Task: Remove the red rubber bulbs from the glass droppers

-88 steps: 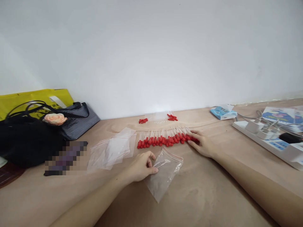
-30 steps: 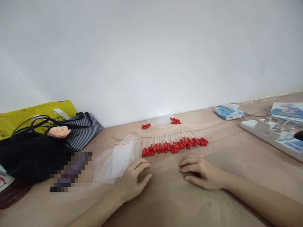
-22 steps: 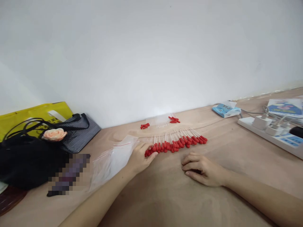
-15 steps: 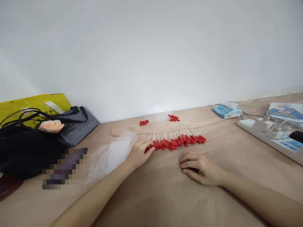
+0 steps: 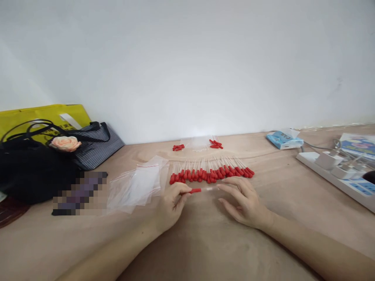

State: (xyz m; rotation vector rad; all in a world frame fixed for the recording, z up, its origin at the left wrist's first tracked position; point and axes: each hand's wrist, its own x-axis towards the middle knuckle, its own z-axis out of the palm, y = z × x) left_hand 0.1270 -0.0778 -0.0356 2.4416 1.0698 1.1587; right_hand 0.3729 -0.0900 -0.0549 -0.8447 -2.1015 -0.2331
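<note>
Plain white wall (image 5: 187, 66), tan tabletop (image 5: 222, 249)

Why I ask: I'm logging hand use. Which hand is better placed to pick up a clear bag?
Left, probably. The left hand lies beside the clear bags; the right hand, farther off, touches the dropper at its clear tip and could keep it.

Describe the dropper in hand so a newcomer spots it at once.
On the brown table, find the long row of red-bulbed droppers. Just nearer the person, the lone dropper spans from left hand to right hand. Unlike its neighbours it lies crosswise, apart from the row.
</note>
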